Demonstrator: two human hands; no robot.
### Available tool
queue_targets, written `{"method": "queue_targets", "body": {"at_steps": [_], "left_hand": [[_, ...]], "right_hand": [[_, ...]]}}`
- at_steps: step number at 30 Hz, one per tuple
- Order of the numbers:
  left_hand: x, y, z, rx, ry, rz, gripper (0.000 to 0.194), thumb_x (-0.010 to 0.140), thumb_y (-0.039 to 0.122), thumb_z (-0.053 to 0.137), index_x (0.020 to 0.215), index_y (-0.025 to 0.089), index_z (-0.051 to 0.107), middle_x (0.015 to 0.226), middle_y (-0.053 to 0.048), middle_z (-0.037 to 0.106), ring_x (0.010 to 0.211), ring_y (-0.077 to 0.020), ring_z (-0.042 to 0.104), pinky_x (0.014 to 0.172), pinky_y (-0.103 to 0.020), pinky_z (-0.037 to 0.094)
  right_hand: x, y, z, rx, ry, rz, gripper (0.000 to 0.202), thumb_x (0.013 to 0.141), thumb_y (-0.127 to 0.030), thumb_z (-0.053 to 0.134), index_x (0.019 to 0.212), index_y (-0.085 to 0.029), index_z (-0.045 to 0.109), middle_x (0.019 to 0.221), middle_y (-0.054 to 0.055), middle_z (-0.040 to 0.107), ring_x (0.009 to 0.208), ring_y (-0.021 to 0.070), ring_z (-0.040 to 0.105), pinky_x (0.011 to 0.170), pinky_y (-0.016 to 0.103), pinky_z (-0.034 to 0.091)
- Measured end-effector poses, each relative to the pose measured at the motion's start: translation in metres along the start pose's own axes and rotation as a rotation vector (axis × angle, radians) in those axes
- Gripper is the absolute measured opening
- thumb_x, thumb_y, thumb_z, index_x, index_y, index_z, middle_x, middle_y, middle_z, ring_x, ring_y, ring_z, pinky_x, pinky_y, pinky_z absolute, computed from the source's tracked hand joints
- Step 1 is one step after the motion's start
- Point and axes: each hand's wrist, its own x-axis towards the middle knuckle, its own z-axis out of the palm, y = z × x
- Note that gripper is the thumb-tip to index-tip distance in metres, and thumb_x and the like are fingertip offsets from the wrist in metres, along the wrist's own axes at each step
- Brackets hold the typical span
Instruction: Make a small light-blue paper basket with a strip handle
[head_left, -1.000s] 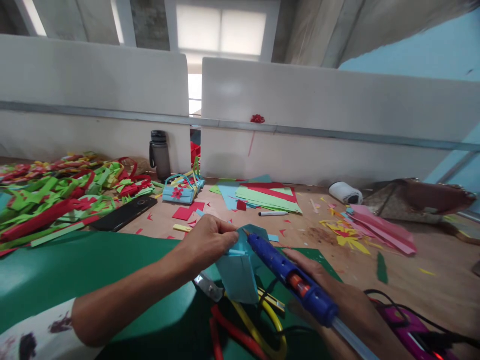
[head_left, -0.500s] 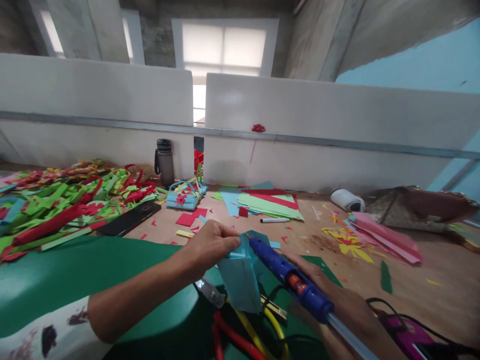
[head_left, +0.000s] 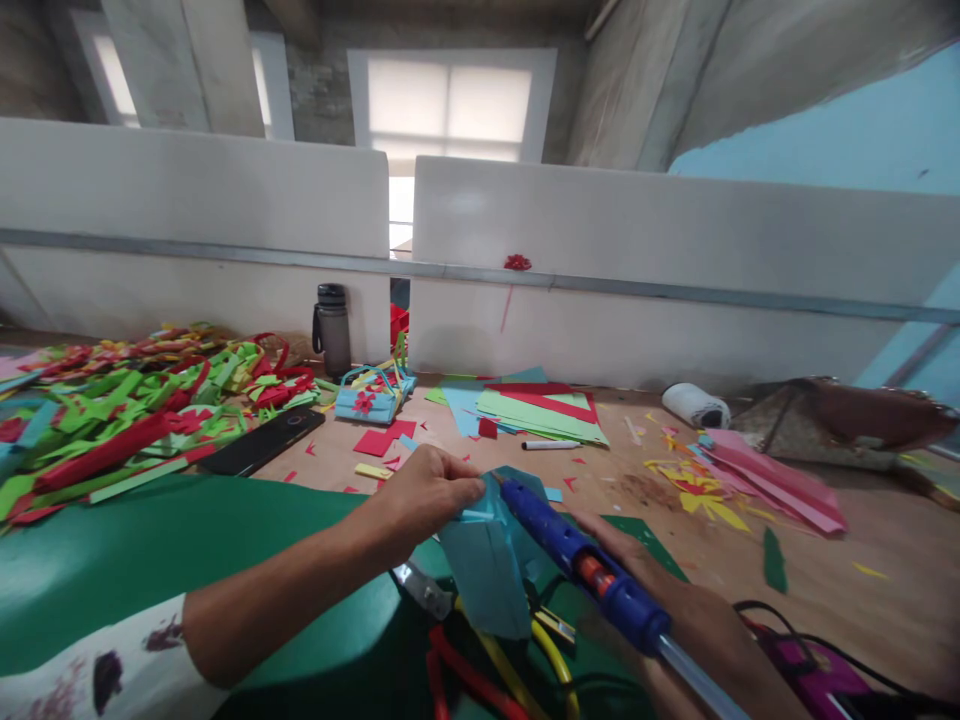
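Between my hands is a light-blue folded paper piece (head_left: 491, 575), shaped like a small bag or box. My left hand (head_left: 427, 500) pinches its upper left edge between thumb and fingers. A blue glue gun (head_left: 559, 535) with a clear glue stick out of its back is in my right hand (head_left: 660, 600), which is partly hidden behind it. The gun's tip points at the paper's top, close to my left thumb; whether it touches I cannot tell. Below the paper are a yellow cutter (head_left: 555, 627) and red-and-yellow handles (head_left: 469, 665) of a tool on the green mat (head_left: 300, 560).
Paper scraps (head_left: 150, 400) heap at the left beside a black phone (head_left: 262, 440). Behind stand a bottle (head_left: 331, 328) and a small blue paper bag (head_left: 367, 402). Coloured sheets (head_left: 532, 410) and a marker (head_left: 550, 445) lie ahead. A handbag (head_left: 832, 420) and a cable (head_left: 840, 650) are at the right.
The view has tilted up slightly, so everything sits a little lower. Both hands, the glue gun and the blue paper keep nearly the same positions relative to each other.
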Motion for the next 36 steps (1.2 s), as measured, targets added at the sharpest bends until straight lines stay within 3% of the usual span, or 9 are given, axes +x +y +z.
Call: {"method": "queue_targets", "body": {"at_steps": [3,7,11,15,18,27,29,32,36], "left_hand": [[0.000,0.000,-0.001,0.021,-0.003,0.009,0.019,0.068,0.027,0.057,0.062,0.012,0.067,0.052,0.001,0.055,0.047,-0.0092,0.042,0.048,-0.022,0.030],[0.000,-0.001,-0.002,0.033,0.004,0.002,0.018,0.069,0.026,0.057,0.062,0.012,0.066,0.052,0.001,0.054,0.047,-0.0089,0.041,0.048,-0.021,0.029],[0.000,-0.002,-0.001,0.017,-0.008,-0.003,0.020,0.068,0.029,0.058,0.058,0.012,0.064,0.049,0.002,0.052,0.045,-0.0086,0.040,0.047,-0.022,0.029],[-0.001,0.001,0.000,0.021,0.008,-0.009,0.020,0.066,0.029,0.058,0.058,0.012,0.065,0.049,0.002,0.052,0.044,-0.0086,0.039,0.047,-0.022,0.028],[0.000,0.003,0.000,0.011,0.004,-0.005,0.020,0.066,0.028,0.058,0.058,0.012,0.064,0.050,0.002,0.052,0.045,-0.0083,0.040,0.047,-0.021,0.028],[0.001,-0.004,0.001,0.009,-0.026,0.006,0.022,0.068,0.028,0.057,0.063,0.009,0.066,0.049,0.002,0.049,0.044,-0.0069,0.037,0.046,-0.021,0.026],[0.000,-0.003,0.000,0.017,-0.019,0.007,0.021,0.069,0.027,0.056,0.063,0.010,0.066,0.050,0.002,0.050,0.045,-0.0072,0.037,0.047,-0.021,0.027],[0.001,-0.002,-0.002,0.035,-0.009,0.014,0.021,0.069,0.028,0.057,0.063,0.010,0.066,0.051,0.001,0.051,0.046,-0.0079,0.039,0.048,-0.021,0.028],[0.002,-0.003,-0.003,0.025,0.003,0.017,0.023,0.067,0.030,0.057,0.064,0.010,0.065,0.051,0.001,0.052,0.047,-0.0086,0.040,0.049,-0.022,0.031]], "right_hand": [[-0.001,0.006,0.001,-0.006,-0.048,0.029,0.061,0.079,-0.030,0.051,0.138,-0.031,0.034,0.115,0.003,0.065,0.089,0.0252,0.068,0.065,0.028,0.058],[-0.003,0.008,0.008,-0.058,0.055,0.041,0.056,0.078,-0.027,0.046,0.134,-0.024,0.041,0.121,0.007,0.061,0.099,0.0269,0.063,0.071,0.031,0.058],[0.000,-0.001,0.002,0.042,-0.006,0.046,0.059,0.078,-0.025,0.048,0.136,-0.028,0.039,0.112,0.005,0.066,0.088,0.0256,0.068,0.065,0.030,0.058],[0.003,-0.011,-0.009,0.127,0.052,0.055,0.058,0.081,-0.020,0.045,0.138,-0.028,0.035,0.120,0.005,0.062,0.096,0.0248,0.065,0.075,0.032,0.057],[0.002,-0.009,-0.008,0.157,0.036,0.012,0.062,0.080,-0.019,0.046,0.140,-0.027,0.031,0.117,0.004,0.064,0.090,0.0240,0.067,0.068,0.029,0.058],[0.003,-0.007,-0.007,0.065,0.109,-0.025,0.059,0.080,-0.022,0.050,0.137,-0.027,0.036,0.119,0.003,0.063,0.095,0.0225,0.065,0.068,0.025,0.058],[0.003,-0.007,-0.010,0.055,0.082,-0.034,0.060,0.081,-0.021,0.050,0.138,-0.028,0.032,0.124,0.002,0.059,0.100,0.0218,0.063,0.074,0.025,0.057],[0.000,-0.004,-0.005,0.052,0.067,-0.088,0.066,0.081,-0.025,0.050,0.141,-0.030,0.022,0.121,0.002,0.061,0.092,0.0225,0.067,0.066,0.025,0.058],[-0.004,0.009,0.007,-0.018,0.114,0.014,0.063,0.080,-0.027,0.048,0.140,-0.029,0.027,0.117,0.005,0.064,0.092,0.0266,0.067,0.062,0.030,0.059]]}}
